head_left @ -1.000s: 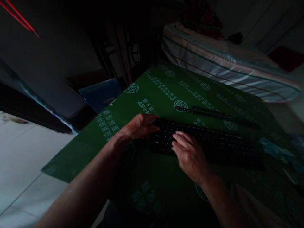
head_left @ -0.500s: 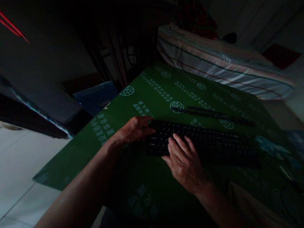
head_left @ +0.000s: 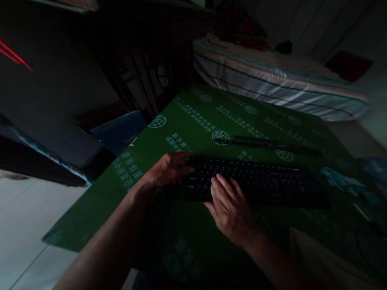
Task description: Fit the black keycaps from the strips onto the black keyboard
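A black keyboard lies across the worktop, its keys facing up. The left hand is at its left end, thumb and index finger apart and reaching to the far left corner; whether they grip it cannot be told, as the other fingers are curled under. The right hand is open, palm down, its fingers extended side by side over the keys in the left part, with the thumb by the near edge.

Beyond the keyboard lie a long dark strip and a shorter dark strip, roughly along its length, with green surface between them and the keyboard. To the left of the left hand, the printed green covering runs out to a slanting edge, with pale floor tiles below. The far edge comes up near a bed with a striped cover. Off the right end of the keyboard is a crumpled light-blue piece, cloth or plastic.

A blue panel stands past the left edge; whether it is the side of a box is unclear. The right hand hides some keys, and the keyboard's right end sinks into shadow. Both forearms run out of view at the bottom, and a beige fold at lower right is hard to make out.
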{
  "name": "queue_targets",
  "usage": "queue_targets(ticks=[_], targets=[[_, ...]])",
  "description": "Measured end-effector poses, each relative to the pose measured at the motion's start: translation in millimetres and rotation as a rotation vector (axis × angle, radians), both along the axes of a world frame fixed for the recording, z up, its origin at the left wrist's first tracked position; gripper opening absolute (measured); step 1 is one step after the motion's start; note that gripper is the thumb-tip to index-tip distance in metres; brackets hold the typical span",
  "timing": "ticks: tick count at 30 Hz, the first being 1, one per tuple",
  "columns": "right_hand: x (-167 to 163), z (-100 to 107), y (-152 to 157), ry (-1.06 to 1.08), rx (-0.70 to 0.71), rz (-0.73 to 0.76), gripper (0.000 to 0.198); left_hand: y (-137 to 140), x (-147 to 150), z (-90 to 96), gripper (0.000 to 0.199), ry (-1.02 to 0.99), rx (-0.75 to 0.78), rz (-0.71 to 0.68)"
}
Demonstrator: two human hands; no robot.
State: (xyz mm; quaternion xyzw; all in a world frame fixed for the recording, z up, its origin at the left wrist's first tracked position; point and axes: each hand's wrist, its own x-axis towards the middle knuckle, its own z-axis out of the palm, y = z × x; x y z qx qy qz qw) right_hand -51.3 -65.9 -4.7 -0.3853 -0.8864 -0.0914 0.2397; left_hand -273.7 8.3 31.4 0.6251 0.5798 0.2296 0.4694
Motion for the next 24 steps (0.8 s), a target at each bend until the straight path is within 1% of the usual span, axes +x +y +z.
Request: queue_targets(ticks=[5,11,15,18,24], targets=[[2.2,-2.3,0.8,0.071,0.013,-0.001,0.032,0.3,-1.5,-2.4,0.067,-0.051,-0.028,0.009],[3.6,-5.0,1.4,0.117,-0.013,0.011,0.028,-1.6,0.2,-0.1,0.07,-0.058,-0.06,0.027],[2.9,-5.5,1.2,0.144,-0.034,0.001,0.029,-2.9,1.2,2.7,0.07,-0.061,-0.055,0.031],[4.1,-4.0,2.2,0.179,-0.02,0.003,0.029,-3.1,1.0,3.3,0.07,-0.061,-0.047,0.037],[9.6,-1.5,5.4,0.281,0.003,-0.051,0.027,-2.8,-0.5,2.2,0.071,-0.045,-0.046,0.03]])
